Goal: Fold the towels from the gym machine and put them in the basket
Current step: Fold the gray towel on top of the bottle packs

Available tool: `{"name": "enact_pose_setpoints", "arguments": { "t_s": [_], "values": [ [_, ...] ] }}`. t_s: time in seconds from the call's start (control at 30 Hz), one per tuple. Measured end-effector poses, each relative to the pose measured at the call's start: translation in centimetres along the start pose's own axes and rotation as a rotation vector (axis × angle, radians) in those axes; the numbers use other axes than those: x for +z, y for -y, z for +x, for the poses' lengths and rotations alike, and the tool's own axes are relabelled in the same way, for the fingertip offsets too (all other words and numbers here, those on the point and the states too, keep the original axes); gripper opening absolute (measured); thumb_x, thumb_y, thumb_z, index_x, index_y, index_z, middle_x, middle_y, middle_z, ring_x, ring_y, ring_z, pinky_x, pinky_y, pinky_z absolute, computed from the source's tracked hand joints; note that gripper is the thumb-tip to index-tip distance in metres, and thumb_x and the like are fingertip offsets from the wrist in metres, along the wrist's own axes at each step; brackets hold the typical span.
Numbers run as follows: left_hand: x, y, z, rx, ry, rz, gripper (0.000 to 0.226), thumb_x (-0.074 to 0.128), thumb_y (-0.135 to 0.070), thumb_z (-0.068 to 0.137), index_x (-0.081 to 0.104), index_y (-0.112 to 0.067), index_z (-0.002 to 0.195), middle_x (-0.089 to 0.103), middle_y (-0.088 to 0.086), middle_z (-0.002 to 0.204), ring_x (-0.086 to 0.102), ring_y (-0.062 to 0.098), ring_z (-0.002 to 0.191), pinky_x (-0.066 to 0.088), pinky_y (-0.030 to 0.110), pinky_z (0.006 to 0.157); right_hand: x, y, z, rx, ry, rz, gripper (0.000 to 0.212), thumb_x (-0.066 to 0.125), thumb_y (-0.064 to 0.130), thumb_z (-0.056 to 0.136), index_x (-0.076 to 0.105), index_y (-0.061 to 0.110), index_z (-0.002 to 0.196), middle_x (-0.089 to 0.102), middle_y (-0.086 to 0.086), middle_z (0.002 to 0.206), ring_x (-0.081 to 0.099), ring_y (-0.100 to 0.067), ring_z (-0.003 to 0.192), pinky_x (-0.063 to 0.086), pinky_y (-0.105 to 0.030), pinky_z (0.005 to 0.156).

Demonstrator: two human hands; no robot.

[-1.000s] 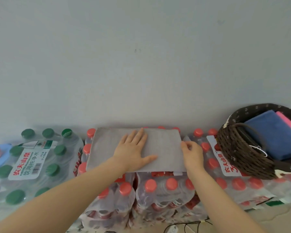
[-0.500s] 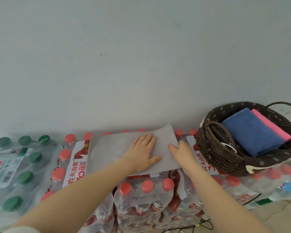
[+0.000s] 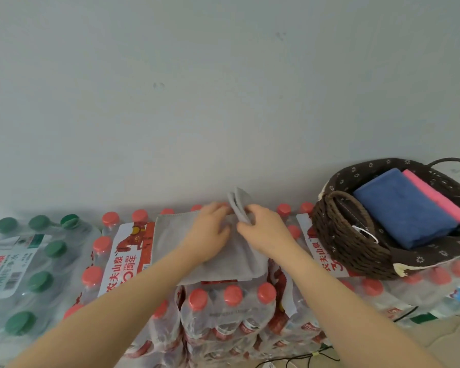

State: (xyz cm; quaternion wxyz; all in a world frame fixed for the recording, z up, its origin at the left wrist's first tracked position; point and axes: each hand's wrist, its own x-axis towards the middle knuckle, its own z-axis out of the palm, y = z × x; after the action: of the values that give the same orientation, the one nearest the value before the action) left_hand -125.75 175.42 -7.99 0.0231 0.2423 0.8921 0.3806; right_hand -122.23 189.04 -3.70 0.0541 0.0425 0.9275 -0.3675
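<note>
Towel [image 3: 170,236], grey and part folded, lay on top of shrink-wrapped packs of red-capped bottles [image 3: 233,312] stacked against a pale wall [image 3: 223,88]. The right hand [image 3: 266,231] pinched the towel's right-hand end between thumb and fingers and held it lifted, so that two layered edges stood up above the knuckles; how the fingertips lay under the cloth could not be seen. The left hand [image 3: 209,236] rested on the middle of the towel with its fingers close together and bent slightly at the far edge; whether they gripped the cloth or only pressed it could not be told, since the fingertips were hidden behind the raised flap. Both forearms covered the towel's near middle, and its near edge showed only between them.

A dark woven basket [image 3: 340,245] sat on the bottle packs to the right, well apart from the grey towel. Inside it a folded blue towel [image 3: 401,208] lay on top, touching a folded pink towel [image 3: 436,201] beside it. The basket's right side and far handle ran off the picture's edge. A thin white loop near the basket's inner wall was too small to identify. At the left stood packs of green-capped bottles [image 3: 35,264], partly cut off, their labels blurred. A dark cable [image 3: 303,358] lay on the floor below.
</note>
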Motion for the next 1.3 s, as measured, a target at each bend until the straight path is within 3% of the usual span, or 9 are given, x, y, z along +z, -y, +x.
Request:
{"name": "enact_pose_setpoints", "arguments": {
  "t_s": [0.17,0.43,0.57,0.73,0.83,0.93,1.07,1.2,1.3],
  "values": [
    [-2.6,1.8,-1.5,-0.427,0.008,-0.383,0.023,0.039,-0.013,0.097,0.055,-0.008,0.112,0.061,0.004,0.073,0.057,0.006,0.055,0.047,0.015,0.055,3.4,2.2,0.2,-0.023,0.094,-0.156,0.012,0.049,0.022,0.086,0.042,0.013,0.089,0.047,0.001,0.072,0.047,-0.023,0.072,0.03,-0.029,0.049],
    [-2.4,2.3,-0.8,-0.404,0.001,-0.098,0.014,0.047,-0.021,0.094,0.051,-0.012,0.104,0.059,0.003,0.069,0.057,0.019,0.071,0.043,0.024,0.061,6.2,2.8,1.1,0.023,0.214,0.026,0.033,0.047,0.024,0.091,0.041,0.007,0.119,0.067,-0.019,0.085,0.066,-0.034,0.07,0.056,-0.042,0.061],
    [-3.1,2.4,0.3,-0.424,0.103,0.024,0.019,0.049,-0.019,0.09,0.051,-0.003,0.101,0.063,0.009,0.075,0.06,0.024,0.068,0.044,0.021,0.053,6.4,2.1,0.8,-0.115,0.076,-0.353,0.062,0.043,0.038,0.094,0.012,0.031,0.147,0.065,-0.011,0.099,0.062,-0.028,0.087,0.042,-0.031,0.061],
    [-4.8,4.5,0.1,-0.396,0.116,0.267,0.062,0.056,-0.047,0.085,0.037,-0.013,0.132,0.05,0.009,0.128,0.049,0.027,0.117,0.04,0.033,0.09,8.3,1.3,0.5,-0.188,-0.18,-0.752,0.057,0.05,0.045,0.076,0.059,0.014,0.123,0.065,-0.01,0.112,0.063,-0.026,0.096,0.052,-0.035,0.075],
    [-5.6,6.1,-0.5,-0.313,0.21,0.573,0.061,0.038,-0.056,0.09,0.035,-0.018,0.138,0.036,0.004,0.143,0.034,0.026,0.131,0.026,0.04,0.107,8.5,1.2,0.8,-0.237,-0.041,-0.693,0.064,0.017,0.034,0.087,0.025,0.008,0.145,0.024,-0.009,0.154,0.024,-0.024,0.141,0.015,-0.041,0.115],
    [-6.4,7.2,-0.5,-0.274,0.307,0.647,0.06,0.032,-0.059,0.091,0.043,-0.017,0.133,0.032,0.0,0.147,0.024,0.025,0.136,0.018,0.043,0.11,8.3,1.0,0.9,-0.226,0.083,-0.659,0.083,-0.013,0.051,0.073,-0.009,0.017,0.148,-0.009,0.001,0.157,-0.01,-0.013,0.145,-0.016,-0.033,0.11],
    [-7.9,8.0,-0.1,-0.344,0.347,0.434,0.057,0.053,-0.058,0.082,0.058,-0.014,0.118,0.039,0.003,0.139,0.034,0.026,0.128,0.028,0.038,0.104,8.4,1.0,0.9,-0.209,0.13,-0.668,0.094,-0.012,0.066,0.063,-0.016,0.022,0.146,-0.017,0.002,0.156,-0.017,-0.014,0.143,-0.019,-0.035,0.108],
    [-9.5,6.7,-0.7,-0.437,0.166,-0.254,0.023,0.065,-0.031,0.084,0.063,-0.011,0.095,0.058,-0.006,0.099,0.059,0.015,0.087,0.049,0.019,0.069,8.4,1.0,0.9,-0.213,0.129,-0.686,0.089,-0.018,0.058,0.064,-0.02,0.02,0.145,-0.03,0.005,0.146,-0.019,-0.014,0.143,-0.018,-0.037,0.11],
    [-9.3,5.8,-1.2,-0.65,0.2,-0.623,0.015,0.063,-0.024,0.087,0.064,-0.01,0.093,0.068,0.004,0.09,0.065,0.015,0.079,0.054,0.025,0.071,8.7,1.0,0.9,-0.206,0.117,-0.69,0.086,-0.018,0.056,0.067,-0.018,0.02,0.145,-0.029,0.006,0.147,-0.018,-0.013,0.143,-0.018,-0.037,0.11]
  ]
}}
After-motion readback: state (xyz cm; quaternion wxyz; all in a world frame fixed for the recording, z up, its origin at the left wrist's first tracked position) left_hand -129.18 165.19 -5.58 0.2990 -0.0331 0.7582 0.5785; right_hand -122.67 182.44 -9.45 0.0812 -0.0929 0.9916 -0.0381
